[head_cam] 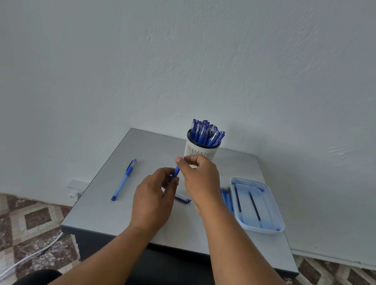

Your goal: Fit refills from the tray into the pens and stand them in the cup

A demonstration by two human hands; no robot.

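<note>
Over the middle of the table (100, 214) I hold a blue pen (176, 172) between both hands: my left hand (153, 201) curls its fingers round the lower end, and my right hand (200, 179) pinches the upper end with thumb and fingertips. The cup (200, 150), full of capped blue pens, stands at the far edge just behind my hands, and the tray (267, 226) with two dark refills (254, 206) lies along the right edge. A whole pen (124, 179) lies toward the left edge, a loose cap (182, 200) sits on the table just below my right wrist, and a few more blue pens (226, 196) lie beside the tray's left wall.
</note>
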